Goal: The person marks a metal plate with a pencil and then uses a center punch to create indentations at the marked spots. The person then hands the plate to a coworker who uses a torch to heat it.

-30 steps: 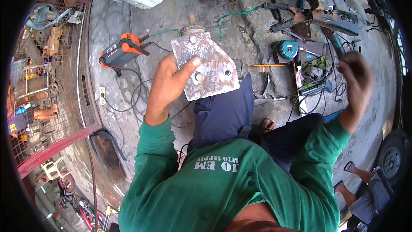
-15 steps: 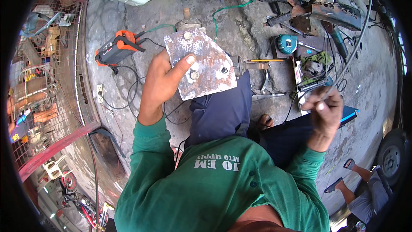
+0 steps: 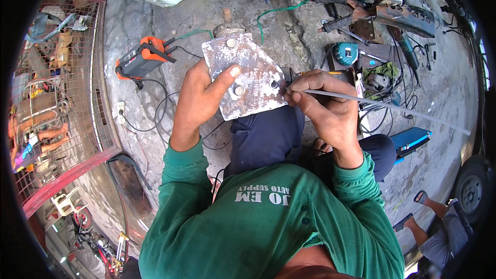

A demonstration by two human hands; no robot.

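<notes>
My left hand (image 3: 199, 101) is closed on the left edge of a rusty metal plate (image 3: 253, 98), with the thumb lying across its face. The plate has flaking whitish paint, two bolt heads and an open hole near its right edge. It is held above my bent knee (image 3: 266, 142). My right hand (image 3: 328, 108) pinches a long, thin grey welding rod (image 3: 382, 104) close to one end. The fingertips and that end are by the plate's right edge, near the hole; whether they touch is unclear. The rod's far end points right and is blurred.
An orange and black machine (image 3: 142, 59) with cables stands at the left, by a red-framed mesh (image 3: 77, 168). Far right are a rusty metal part (image 3: 403, 18), a teal tape measure (image 3: 346, 53) and a grinder (image 3: 405, 49). A blue case (image 3: 411, 142) lies right; another person's legs (image 3: 436, 232) show lower right.
My right hand has moved left to the plate's right edge. The rod has swung from pointing up and away to pointing right. The plate has shifted slightly right in my left hand.
</notes>
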